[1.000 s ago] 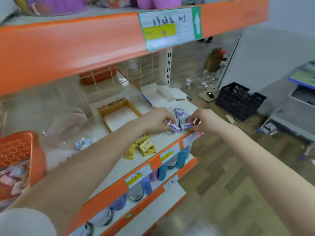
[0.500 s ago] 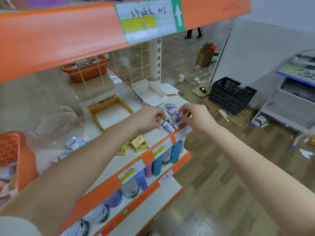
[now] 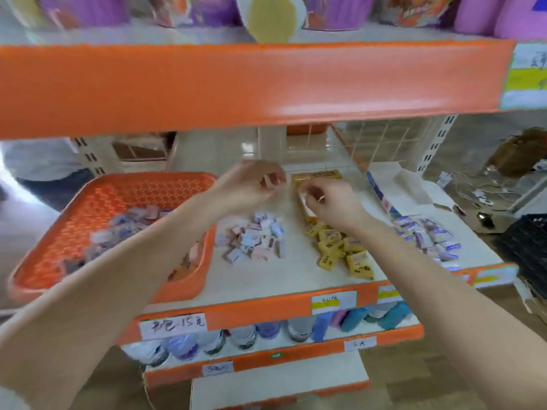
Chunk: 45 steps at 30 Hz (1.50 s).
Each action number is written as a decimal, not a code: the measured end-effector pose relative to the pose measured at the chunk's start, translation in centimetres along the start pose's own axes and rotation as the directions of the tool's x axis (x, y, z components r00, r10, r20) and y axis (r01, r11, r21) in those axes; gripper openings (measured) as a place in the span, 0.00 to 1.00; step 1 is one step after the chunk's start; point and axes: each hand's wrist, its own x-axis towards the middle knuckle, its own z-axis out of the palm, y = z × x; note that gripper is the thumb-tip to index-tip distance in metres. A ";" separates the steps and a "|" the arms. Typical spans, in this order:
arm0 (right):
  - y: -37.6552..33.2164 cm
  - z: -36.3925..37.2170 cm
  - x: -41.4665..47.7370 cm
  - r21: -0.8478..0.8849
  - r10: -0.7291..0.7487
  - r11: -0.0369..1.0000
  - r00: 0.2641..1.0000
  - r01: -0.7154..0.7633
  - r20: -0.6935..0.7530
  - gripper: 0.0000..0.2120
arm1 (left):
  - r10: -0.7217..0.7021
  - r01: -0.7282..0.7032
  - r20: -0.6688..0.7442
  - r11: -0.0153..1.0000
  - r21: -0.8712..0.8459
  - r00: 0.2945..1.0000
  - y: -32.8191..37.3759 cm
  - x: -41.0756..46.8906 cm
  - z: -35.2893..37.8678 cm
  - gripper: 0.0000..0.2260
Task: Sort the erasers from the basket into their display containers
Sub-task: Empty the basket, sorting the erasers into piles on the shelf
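the yellow box (image 3: 319,175) lies just beyond the right hand (image 3: 331,202), nearer it than the left hand (image 3: 251,184); both curl, holding what cannot be told.

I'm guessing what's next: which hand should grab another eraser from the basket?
Probably left. The left hand is nearer the basket, its forearm crossing the rim; the right hand hovers farther off, by the yellow erasers.

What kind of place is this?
Most likely a small shop. The orange shelves carry handwritten price tags, bottles stand in a row below, and erasers lie in sorted heaps beside a basket.
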 end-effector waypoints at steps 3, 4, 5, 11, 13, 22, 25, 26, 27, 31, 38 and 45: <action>-4.2 2.8 3.1 0.061 -0.064 0.996 0.994 0.060 0.083 0.10 | -0.165 0.163 -0.108 0.986 -0.027 0.980 -3.6 -4.2 -3.0 0.07; -5.8 3.7 4.0 0.090 -0.090 0.993 0.991 0.081 0.098 0.10 | -0.218 0.218 -0.155 0.976 -0.020 0.963 -4.9 -5.7 -3.7 0.09; -7.3 4.5 4.7 0.111 -0.128 0.987 0.987 0.117 0.100 0.10 | -0.260 0.262 -0.197 0.965 -0.019 0.945 -6.0 -7.2 -4.3 0.10; -15.0 8.8 6.7 0.294 -0.339 0.913 0.925 0.282 0.168 0.10 | -0.436 0.476 -0.334 0.878 0.046 0.836 -11.1 -15.1 -6.9 0.11; -16.6 9.8 7.4 0.277 -0.383 0.905 0.901 0.321 0.206 0.10 | -0.513 0.545 -0.320 0.838 0.013 0.797 -12.1 -17.0 -7.2 0.10; -18.2 12.8 10.4 0.294 -0.387 0.910 0.856 0.294 0.343 0.13 | -0.576 0.596 -0.266 0.803 -0.007 0.773 -13.5 -20.3 -6.6 0.14; -18.0 12.5 10.7 0.320 -0.404 0.899 0.846 0.298 0.348 0.11 | -0.556 0.580 -0.239 0.814 0.036 0.796 -13.6 -19.9 -6.4 0.14; -17.9 12.1 10.8 0.314 -0.419 0.895 0.838 0.317 0.349 0.11 | -0.552 0.576 -0.229 0.816 0.054 0.802 -13.6 -19.6 -6.3 0.14; -17.8 11.6 11.1 0.288 -0.435 0.893 0.824 0.345 0.363 0.11 | -0.544 0.569 -0.215 0.820 0.070 0.811 -13.5 -19.1 -6.3 0.13; -16.9 9.9 12.0 -0.020 -0.403 0.861 0.704 0.509 0.585 0.12 | -0.513 0.519 -0.091 0.851 0.080 0.854 -12.5 -16.3 -5.9 0.12; -15.2 10.6 11.6 -0.355 -0.193 0.754 0.703 0.553 0.685 0.07 | -0.462 0.443 0.170 0.886 0.138 0.870 -11.4 -10.5 -2.7 0.18; -15.7 11.7 11.2 -0.506 -0.080 0.698 0.758 0.506 0.647 0.10 | -0.535 0.539 0.235 0.841 0.054 0.811 -12.7 -9.3 -2.0 0.26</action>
